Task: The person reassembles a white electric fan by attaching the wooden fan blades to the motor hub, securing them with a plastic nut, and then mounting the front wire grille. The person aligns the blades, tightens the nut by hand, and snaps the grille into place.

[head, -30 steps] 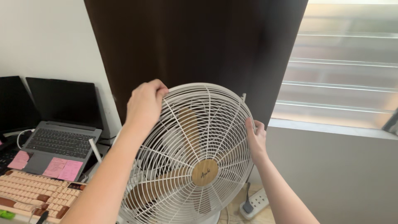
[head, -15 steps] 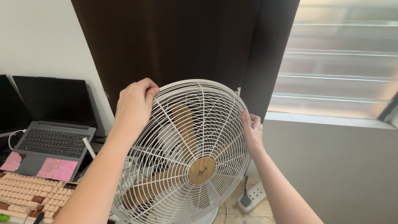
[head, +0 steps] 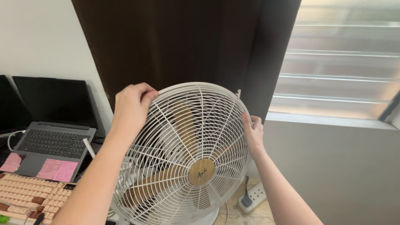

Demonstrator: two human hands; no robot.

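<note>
Here a dark curtain [head: 183, 41] hangs behind the white fan [head: 183, 154], whose wire guard both hands clamp, left hand [head: 131, 106] at the upper rim, right hand [head: 253, 134] at the side, beside a laptop [head: 54, 141], keyboard [head: 29, 196] and power strip [head: 252, 198].

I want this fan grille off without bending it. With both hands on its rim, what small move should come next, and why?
Probably ease the white front grille evenly toward you. The left hand holds the rim at upper left, the right hand at the right edge, so pulling both together should keep it from twisting. Any clips aren't clearly visible.
</note>
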